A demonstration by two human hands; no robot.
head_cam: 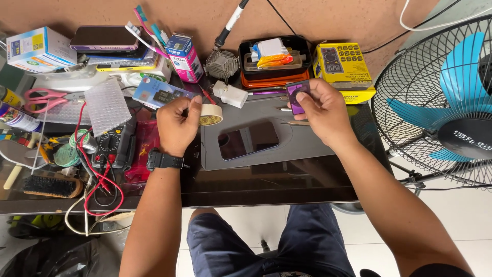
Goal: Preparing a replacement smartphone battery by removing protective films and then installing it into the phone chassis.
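Observation:
My left hand (178, 124), with a black watch on its wrist, grips a small roll of cream tape (210, 115) above the left edge of a grey work mat (307, 141). Over the mat's far right part, my right hand (321, 111) holds a small purple rectangular part (296, 95) between thumb and fingers. A smartphone (248, 139) with a dark screen lies flat on the mat between the two hands. Tweezers (287, 109) lie on the mat just behind my right hand.
A black multimeter (114, 145) with red leads, a brush (50, 185), pink scissors (43, 97) and boxes crowd the left. Behind the mat sit a black tray (275, 64), a yellow box (344, 69) and a white adapter (230, 95). A standing fan (441, 102) is at right.

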